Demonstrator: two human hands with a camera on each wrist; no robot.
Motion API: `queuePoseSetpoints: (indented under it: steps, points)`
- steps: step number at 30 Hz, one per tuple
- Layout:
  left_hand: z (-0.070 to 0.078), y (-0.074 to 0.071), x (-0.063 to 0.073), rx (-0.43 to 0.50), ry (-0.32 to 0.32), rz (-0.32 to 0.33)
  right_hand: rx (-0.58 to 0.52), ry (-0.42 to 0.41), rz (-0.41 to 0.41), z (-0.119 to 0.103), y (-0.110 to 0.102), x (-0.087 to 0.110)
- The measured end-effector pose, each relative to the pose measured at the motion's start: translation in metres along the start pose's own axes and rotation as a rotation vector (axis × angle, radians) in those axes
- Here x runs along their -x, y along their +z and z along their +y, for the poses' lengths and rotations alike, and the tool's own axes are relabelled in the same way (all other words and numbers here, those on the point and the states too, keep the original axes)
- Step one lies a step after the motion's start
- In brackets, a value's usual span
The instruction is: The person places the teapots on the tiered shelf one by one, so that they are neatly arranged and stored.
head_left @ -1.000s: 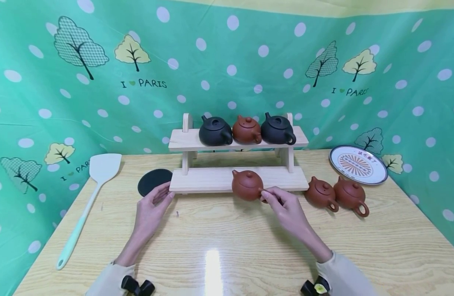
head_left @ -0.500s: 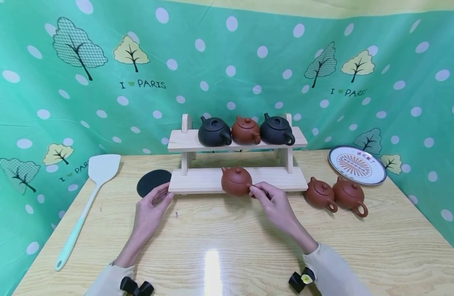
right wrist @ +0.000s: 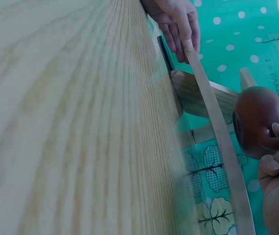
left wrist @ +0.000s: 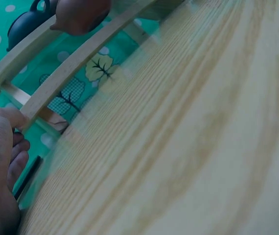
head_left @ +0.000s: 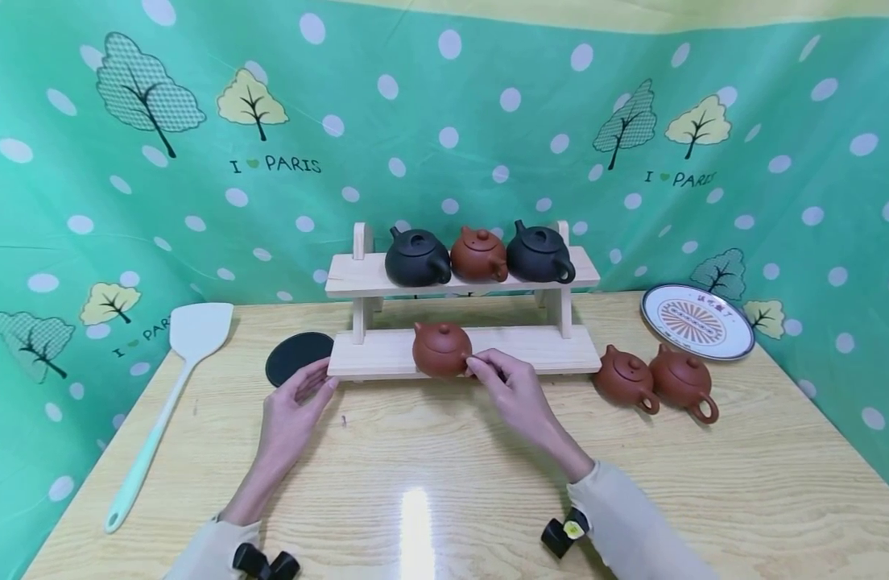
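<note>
My right hand [head_left: 515, 395] pinches the handle of a reddish-brown teapot [head_left: 441, 350], its spout pointing left. In the right wrist view the teapot [right wrist: 259, 120] hangs just over the lower board, its base partly showing. With thumb and fingers, my left hand [head_left: 294, 415] holds the left end of the lower board of a two-tier wooden shelf [head_left: 372, 354]. On the upper board stand a black teapot [head_left: 417, 259], a reddish-brown teapot [head_left: 478, 256] and another black teapot [head_left: 540, 254], side by side.
Right of the shelf, two more reddish-brown teapots [head_left: 626, 379] sit close together on the table [head_left: 328, 499]. Behind them lies a patterned plate [head_left: 698, 322]. A black round disc [head_left: 298, 358] is by my left hand, and a spatula [head_left: 158, 415] lies far left.
My right hand has carried the reddish-brown teapot leftward and slightly farther back along the lower board. My left hand stays at the shelf's left end.
</note>
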State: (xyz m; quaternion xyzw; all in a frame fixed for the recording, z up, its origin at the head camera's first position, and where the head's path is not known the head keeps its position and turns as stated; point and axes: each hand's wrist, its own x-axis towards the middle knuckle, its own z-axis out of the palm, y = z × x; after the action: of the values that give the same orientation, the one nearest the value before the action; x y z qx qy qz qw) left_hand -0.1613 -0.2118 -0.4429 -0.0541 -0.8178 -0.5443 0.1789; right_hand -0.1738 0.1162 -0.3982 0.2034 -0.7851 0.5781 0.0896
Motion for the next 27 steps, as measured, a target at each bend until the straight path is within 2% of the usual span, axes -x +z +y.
queuePoseSetpoints:
  steps: [27]
  points:
    - [-0.005,0.0,-0.001,-0.054,-0.013,0.003,-0.018,0.013,-0.007,0.006,0.025,-0.016]
